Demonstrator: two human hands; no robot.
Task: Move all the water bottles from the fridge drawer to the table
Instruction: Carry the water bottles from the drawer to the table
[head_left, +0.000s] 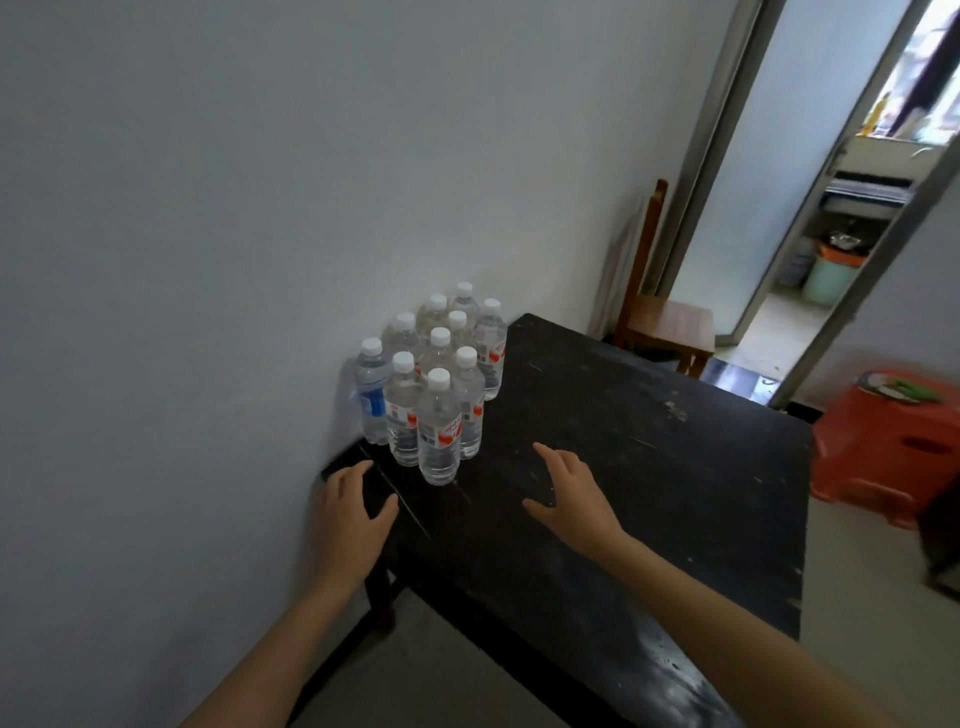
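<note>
Several clear water bottles (439, 426) with white caps stand upright in a tight cluster on the dark wooden table (649, 467), against the white wall. Most carry red-and-white labels; one at the left (371, 395) has a blue label. My left hand (350, 514) hovers open over the table's left corner, just short of the nearest bottle. To the right of the cluster, my right hand (571, 493) is open with fingers spread above the tabletop. Neither hand holds anything. The fridge drawer is out of view.
A wooden chair (665, 322) stands behind the table's far end, beside an open doorway (831, 234) into another room. A red plastic stool (893, 447) with a plate on it sits on the floor to the right of the table.
</note>
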